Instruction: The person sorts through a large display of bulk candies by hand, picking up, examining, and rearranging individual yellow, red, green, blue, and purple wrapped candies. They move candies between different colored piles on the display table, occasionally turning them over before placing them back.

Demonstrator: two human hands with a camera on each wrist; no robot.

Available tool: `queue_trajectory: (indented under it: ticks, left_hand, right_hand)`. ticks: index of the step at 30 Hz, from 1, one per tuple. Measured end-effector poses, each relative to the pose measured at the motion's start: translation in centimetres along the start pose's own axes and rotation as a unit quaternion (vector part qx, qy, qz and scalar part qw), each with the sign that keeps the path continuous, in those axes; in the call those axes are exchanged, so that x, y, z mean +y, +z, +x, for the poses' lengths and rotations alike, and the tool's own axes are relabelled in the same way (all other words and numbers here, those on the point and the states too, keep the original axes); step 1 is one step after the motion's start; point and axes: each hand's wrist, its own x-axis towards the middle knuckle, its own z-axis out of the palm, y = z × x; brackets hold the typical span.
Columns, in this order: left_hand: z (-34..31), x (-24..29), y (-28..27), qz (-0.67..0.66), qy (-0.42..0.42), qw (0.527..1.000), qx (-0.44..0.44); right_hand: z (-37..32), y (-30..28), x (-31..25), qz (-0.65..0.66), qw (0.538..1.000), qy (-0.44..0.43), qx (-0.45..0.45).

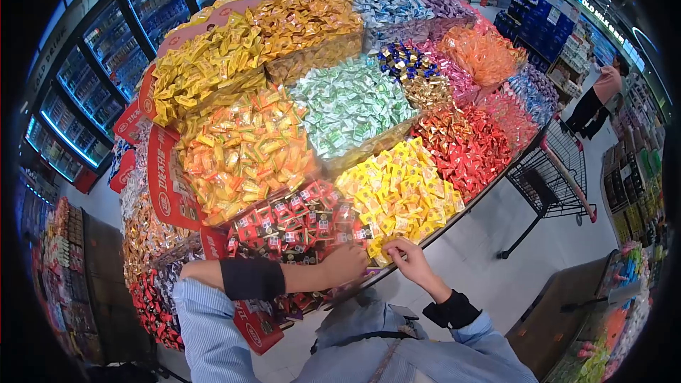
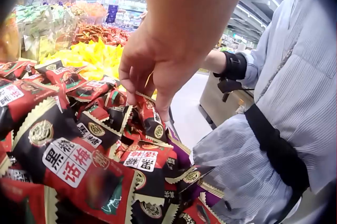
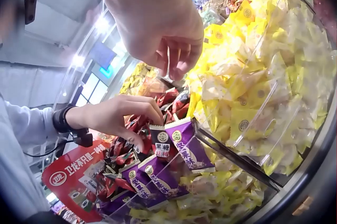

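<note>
My left hand (image 1: 345, 266) reaches over a bin of red-and-black wrapped candies (image 1: 291, 221) at the near edge of the display. In the left wrist view its thumb and fingers pinch a small red-and-black wrapped candy (image 2: 150, 116) on the heap. My right hand (image 1: 413, 262) hovers over the front corner of the yellow wrapped candies (image 1: 401, 191), its fingers loosely bent with nothing visible in them. Purple wrapped candies (image 3: 188, 145) line the clear front wall below my left hand, in the right wrist view.
More candy heaps rise behind, including green-and-white ones (image 1: 351, 103) and orange ones (image 1: 245, 152). A dark divider (image 3: 237, 161) runs beside the yellow candies. To the right stand a shopping cart (image 1: 550, 181) and a person (image 1: 606, 92); drink fridges (image 1: 113, 42) line the back left.
</note>
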Motion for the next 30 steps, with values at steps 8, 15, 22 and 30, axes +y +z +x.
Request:
queue_trajectory:
  ticks: [8,15,22,30]
  left_hand:
    - [-0.2,-1.9,-2.8,0.006,0.037,0.996,0.083]
    - [-1.5,-4.2,-4.1,-0.052,0.046,0.983,0.168]
    - [-2.9,-6.2,-7.5,-0.082,0.055,0.979,0.18]
    - [-5.4,-17.1,-19.7,-0.106,-0.07,0.943,0.308]
  right_hand:
    - [2.3,1.1,-1.2,-0.01,0.999,-0.028,0.017]
    - [4.1,2.9,-2.3,0.009,0.999,-0.022,0.027]
    - [5.9,4.0,-3.4,0.022,0.998,-0.025,0.06]
    - [8.3,4.3,-5.5,0.062,0.994,-0.031,0.087]
